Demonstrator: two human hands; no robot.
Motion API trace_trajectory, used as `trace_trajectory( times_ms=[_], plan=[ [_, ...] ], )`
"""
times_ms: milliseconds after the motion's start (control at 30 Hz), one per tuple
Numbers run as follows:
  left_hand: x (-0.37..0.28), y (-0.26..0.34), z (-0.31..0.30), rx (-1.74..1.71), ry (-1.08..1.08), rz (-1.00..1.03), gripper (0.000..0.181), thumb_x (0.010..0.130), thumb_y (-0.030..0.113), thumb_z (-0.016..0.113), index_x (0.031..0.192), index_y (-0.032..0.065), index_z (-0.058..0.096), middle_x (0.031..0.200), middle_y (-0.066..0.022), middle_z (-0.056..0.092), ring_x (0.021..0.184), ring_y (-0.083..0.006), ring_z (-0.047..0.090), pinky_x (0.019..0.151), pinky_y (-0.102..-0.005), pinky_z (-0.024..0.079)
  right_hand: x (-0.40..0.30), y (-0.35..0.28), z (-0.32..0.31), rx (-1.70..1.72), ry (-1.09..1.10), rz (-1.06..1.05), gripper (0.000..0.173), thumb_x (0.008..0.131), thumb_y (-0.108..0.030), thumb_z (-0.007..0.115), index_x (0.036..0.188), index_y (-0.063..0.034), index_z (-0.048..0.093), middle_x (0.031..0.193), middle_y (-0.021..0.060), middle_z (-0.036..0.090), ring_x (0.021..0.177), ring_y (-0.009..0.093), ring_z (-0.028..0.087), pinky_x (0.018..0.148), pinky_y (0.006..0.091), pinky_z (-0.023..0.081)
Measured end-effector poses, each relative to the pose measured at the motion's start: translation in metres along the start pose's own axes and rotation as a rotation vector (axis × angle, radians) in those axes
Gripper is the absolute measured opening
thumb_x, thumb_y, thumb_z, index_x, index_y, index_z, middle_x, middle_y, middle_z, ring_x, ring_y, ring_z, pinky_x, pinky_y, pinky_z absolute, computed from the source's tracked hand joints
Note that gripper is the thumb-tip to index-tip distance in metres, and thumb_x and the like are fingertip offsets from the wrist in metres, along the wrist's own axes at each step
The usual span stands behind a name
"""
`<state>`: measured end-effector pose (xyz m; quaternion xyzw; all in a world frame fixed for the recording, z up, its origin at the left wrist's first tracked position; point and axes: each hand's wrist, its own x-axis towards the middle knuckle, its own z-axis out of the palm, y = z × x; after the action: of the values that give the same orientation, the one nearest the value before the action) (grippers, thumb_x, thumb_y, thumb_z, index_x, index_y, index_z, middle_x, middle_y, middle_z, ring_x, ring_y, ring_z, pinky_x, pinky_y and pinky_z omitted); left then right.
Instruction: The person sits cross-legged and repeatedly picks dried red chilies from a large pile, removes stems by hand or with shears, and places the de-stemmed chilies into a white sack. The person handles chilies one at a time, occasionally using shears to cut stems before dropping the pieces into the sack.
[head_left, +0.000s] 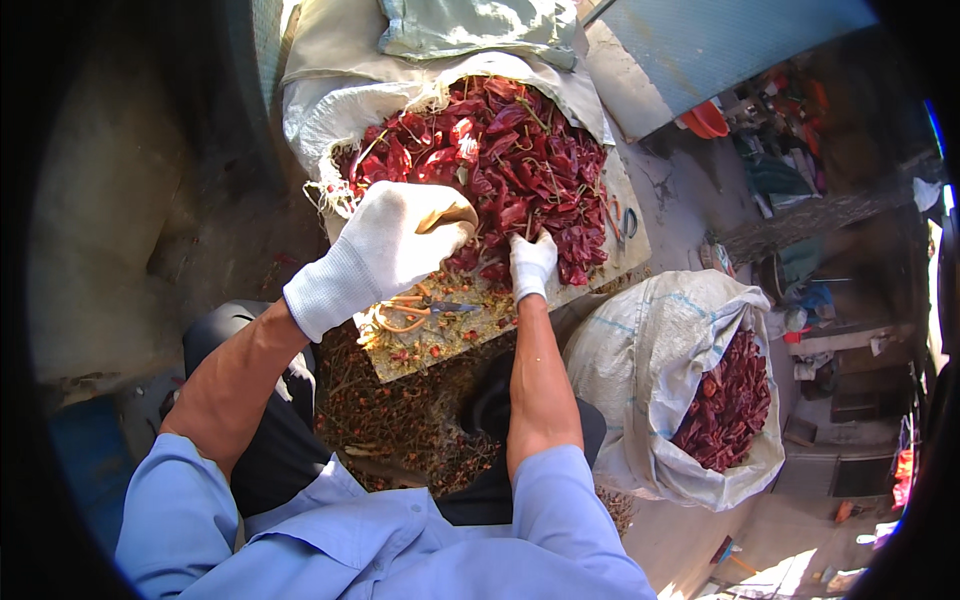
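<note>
Dried red chili peppers (510, 165) spill from a white woven sack (322, 127) onto a board (465, 330). My left hand (409, 236), in a white knitted glove with a brownish patch, is raised over the near left part of the pile, fingers curled; whether it holds anything is hidden. My right hand (533, 259), also gloved, touches the pile's near edge with thumb and finger a little apart; what it grips, if anything, cannot be made out. Orange-handled scissors (409, 309) lie on the board among yellowish bits and seeds. Another pair of scissors (621, 223) lies right of the pile.
At the right stands a second white woven sack (637, 375), open, with dried red peppers (731, 405). Stems and scraps (397, 420) cover the ground between my knees. A red plastic basin (706, 120) and assorted household things are farther right.
</note>
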<state>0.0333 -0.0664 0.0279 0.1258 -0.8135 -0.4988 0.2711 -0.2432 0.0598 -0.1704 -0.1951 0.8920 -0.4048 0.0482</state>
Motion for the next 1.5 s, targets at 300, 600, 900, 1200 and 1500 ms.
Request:
trace_trajectory(
  times_ms=[300,600,900,1200,1500],
  plan=[
    [0.006,-0.008,-0.006,0.086,0.044,0.043,0.016,0.094,0.008,0.068,0.106,-0.0015,0.073,0.085,-0.0125,0.073,0.076,-0.0143,0.07,0.072,-0.0296,0.055,-0.027,-0.009,0.015,0.483,-0.074,-0.035,0.023,0.095,-0.001,0.065,0.117,0.0051,0.069,0.1,0.0065,0.074,0.089,0.013,0.065,0.081,0.0293,0.051],
    [0.016,-0.027,0.013,0.381,-0.021,0.005,0.023,0.092,0.018,0.066,0.109,0.0043,0.072,0.097,-0.014,0.075,0.089,-0.0331,0.073,0.081,-0.0401,0.056,-0.042,-0.064,-0.056,0.704,-0.243,0.019,0.014,0.101,-0.005,0.062,0.114,0.0006,0.065,0.084,0.0059,0.071,0.062,0.015,0.07,0.056,0.0268,0.051],
    [0.034,-0.028,0.037,0.186,-0.02,-0.104,0.034,0.094,0.017,0.07,0.123,0.0004,0.069,0.11,-0.015,0.076,0.095,-0.024,0.073,0.084,-0.0371,0.056,-0.067,-0.102,-0.092,1.058,-0.4,0.097,0.01,0.1,-0.008,0.066,0.108,-0.0007,0.064,0.081,0.0056,0.071,0.061,0.018,0.072,0.059,0.0299,0.061],
    [0.049,-0.018,0.053,-0.081,-0.113,-0.358,0.032,0.1,0.012,0.063,0.128,-0.0037,0.067,0.096,-0.0062,0.074,0.074,-0.009,0.067,0.064,-0.0247,0.055,-0.074,-0.101,-0.1,0.945,-0.451,0.008,0.02,0.105,-0.012,0.061,0.118,0.0012,0.067,0.095,0.0107,0.076,0.072,0.018,0.074,0.064,0.0316,0.062],
    [0.053,-0.009,0.048,-0.244,-0.256,-0.431,0.03,0.102,0.018,0.062,0.124,0.0002,0.071,0.085,-0.0039,0.073,0.063,-0.0074,0.064,0.056,-0.0231,0.051,-0.069,-0.105,-0.118,0.609,-0.39,-0.307,0.038,0.102,-0.005,0.061,0.138,0.0056,0.059,0.121,0.011,0.071,0.108,0.011,0.064,0.095,0.0251,0.049]
  ],
)
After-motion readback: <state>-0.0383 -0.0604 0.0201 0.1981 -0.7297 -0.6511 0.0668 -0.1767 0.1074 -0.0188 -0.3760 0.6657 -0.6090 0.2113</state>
